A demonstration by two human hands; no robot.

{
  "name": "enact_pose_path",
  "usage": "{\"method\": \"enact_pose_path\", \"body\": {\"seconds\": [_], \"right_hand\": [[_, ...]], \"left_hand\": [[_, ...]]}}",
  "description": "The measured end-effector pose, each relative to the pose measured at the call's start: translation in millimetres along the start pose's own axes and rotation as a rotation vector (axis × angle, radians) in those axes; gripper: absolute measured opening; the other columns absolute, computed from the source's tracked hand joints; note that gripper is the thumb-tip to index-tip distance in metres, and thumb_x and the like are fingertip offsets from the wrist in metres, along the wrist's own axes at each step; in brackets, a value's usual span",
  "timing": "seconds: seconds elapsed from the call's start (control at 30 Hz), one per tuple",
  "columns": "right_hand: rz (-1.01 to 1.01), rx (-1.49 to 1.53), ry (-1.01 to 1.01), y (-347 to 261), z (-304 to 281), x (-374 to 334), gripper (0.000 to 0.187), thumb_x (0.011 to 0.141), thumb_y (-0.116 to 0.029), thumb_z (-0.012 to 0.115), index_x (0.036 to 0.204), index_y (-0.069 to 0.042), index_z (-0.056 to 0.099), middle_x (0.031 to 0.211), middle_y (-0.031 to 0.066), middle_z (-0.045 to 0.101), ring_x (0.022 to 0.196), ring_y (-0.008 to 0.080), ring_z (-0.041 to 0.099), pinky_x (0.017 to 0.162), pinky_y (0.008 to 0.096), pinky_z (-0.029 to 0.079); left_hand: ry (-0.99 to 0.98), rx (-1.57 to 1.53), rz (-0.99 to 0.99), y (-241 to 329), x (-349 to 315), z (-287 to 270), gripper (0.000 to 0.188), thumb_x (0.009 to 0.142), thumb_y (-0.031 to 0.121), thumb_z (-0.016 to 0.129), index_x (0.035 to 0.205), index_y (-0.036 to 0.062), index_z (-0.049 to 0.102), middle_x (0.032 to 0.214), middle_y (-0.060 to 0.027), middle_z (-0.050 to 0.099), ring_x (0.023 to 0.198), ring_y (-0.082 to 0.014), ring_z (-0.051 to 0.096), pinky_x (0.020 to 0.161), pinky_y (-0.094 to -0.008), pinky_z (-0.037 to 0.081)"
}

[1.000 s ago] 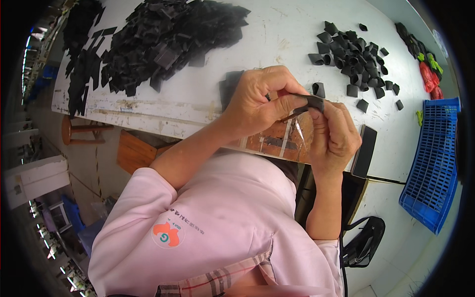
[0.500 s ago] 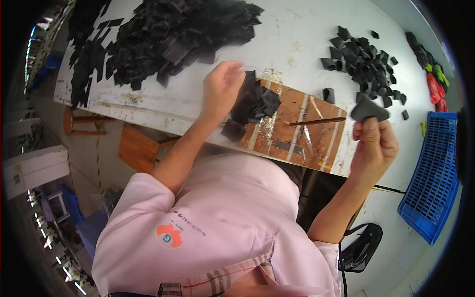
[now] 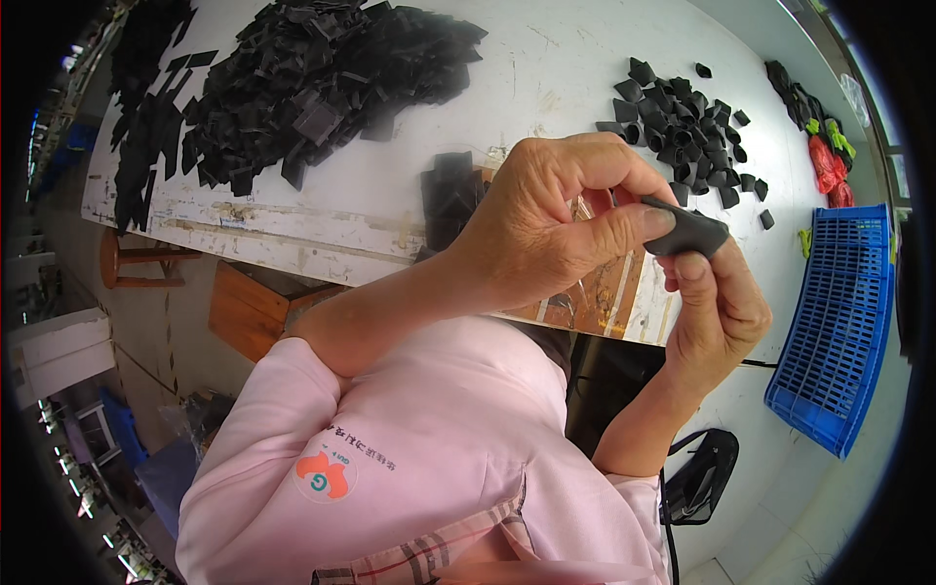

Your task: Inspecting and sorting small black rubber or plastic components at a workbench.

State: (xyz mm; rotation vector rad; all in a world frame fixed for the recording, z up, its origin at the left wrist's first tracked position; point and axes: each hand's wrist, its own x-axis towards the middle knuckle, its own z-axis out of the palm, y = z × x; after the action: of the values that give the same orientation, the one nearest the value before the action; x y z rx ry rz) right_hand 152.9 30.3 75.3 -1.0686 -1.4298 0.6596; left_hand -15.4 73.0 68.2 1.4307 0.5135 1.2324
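Note:
A small bent piece of black sheet material (image 3: 694, 234) is held up between both hands above the right part of the table. My left hand (image 3: 546, 219) pinches its left end between thumb and fingers. My right hand (image 3: 721, 312) grips the same piece from below right, thumb in front and forefinger along its right end. Beneath my left hand lies a brown board (image 3: 606, 304), mostly covered from sight by that hand. At the board's left edge, several flat black pieces (image 3: 448, 200) lie stacked, partly hidden behind my left wrist.
A large heap of flat black pieces (image 3: 322, 93) covers the table's far left. Farther right lies a pile of curled black pieces (image 3: 687, 132). Beyond the table's right side stands a blue plastic basket (image 3: 829, 322), with a black bag (image 3: 704, 478) below. A wooden stool (image 3: 146, 258) is at left.
My left hand has swung right, across the board, and taken hold of the black piece in my right hand. The piece has come slightly left and now lies between both hands.

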Motion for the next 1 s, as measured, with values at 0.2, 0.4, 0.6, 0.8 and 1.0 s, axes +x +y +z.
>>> {"method": "enact_pose_path", "body": {"seconds": [0.2,0.4,0.6,0.8,1.0], "right_hand": [[-0.021,-0.218,-0.059,10,13,-7,0.013,0.075,-0.002,0.069,0.087,0.003,0.067,0.068,0.0055,0.058,0.056,0.0091,0.047,0.048,0.0211,0.034],[-0.131,-0.371,-0.048,26,22,-19,0.012,0.075,-0.001,0.068,0.086,0.002,0.066,0.063,0.0058,0.055,0.054,0.0135,0.045,0.048,0.0251,0.036],[-0.106,-0.377,-0.067,25,20,-19,0.010,0.075,0.000,0.067,0.085,0.002,0.065,0.066,0.0077,0.055,0.056,0.0161,0.047,0.050,0.0268,0.037],[-0.214,-0.377,-0.098,28,16,-17,0.021,0.069,0.000,0.069,0.090,0.000,0.065,0.067,0.0073,0.055,0.058,0.0203,0.049,0.049,0.0303,0.039],[-0.281,-0.420,-0.037,30,21,-14,0.017,0.068,-0.003,0.070,0.084,-0.003,0.063,0.066,0.0051,0.053,0.059,0.0217,0.051,0.048,0.0315,0.040]], "left_hand": [[0.005,0.042,-0.210,-8,-4,-16,0.006,0.084,0.000,0.061,0.088,-0.0021,0.065,0.086,-0.0075,0.063,0.076,-0.0089,0.058,0.068,-0.0213,0.047],[-0.009,-0.063,-0.286,-24,-15,-19,0.007,0.083,0.001,0.062,0.088,0.0000,0.066,0.085,-0.0060,0.064,0.078,-0.0101,0.058,0.070,-0.0220,0.047],[-0.063,0.281,0.075,-18,-5,-7,0.014,0.078,0.005,0.067,0.092,0.0021,0.067,0.082,-0.0074,0.063,0.076,-0.0136,0.058,0.068,-0.0253,0.045],[-0.009,0.414,0.201,-23,-8,-4,0.013,0.074,-0.003,0.064,0.086,0.0018,0.065,0.071,-0.0070,0.059,0.064,-0.0145,0.055,0.056,-0.0256,0.043],[0.076,0.329,0.168,-33,-13,4,0.007,0.084,0.006,0.063,0.086,-0.0008,0.064,0.074,-0.0059,0.057,0.063,-0.0126,0.049,0.057,-0.0236,0.040]]}}
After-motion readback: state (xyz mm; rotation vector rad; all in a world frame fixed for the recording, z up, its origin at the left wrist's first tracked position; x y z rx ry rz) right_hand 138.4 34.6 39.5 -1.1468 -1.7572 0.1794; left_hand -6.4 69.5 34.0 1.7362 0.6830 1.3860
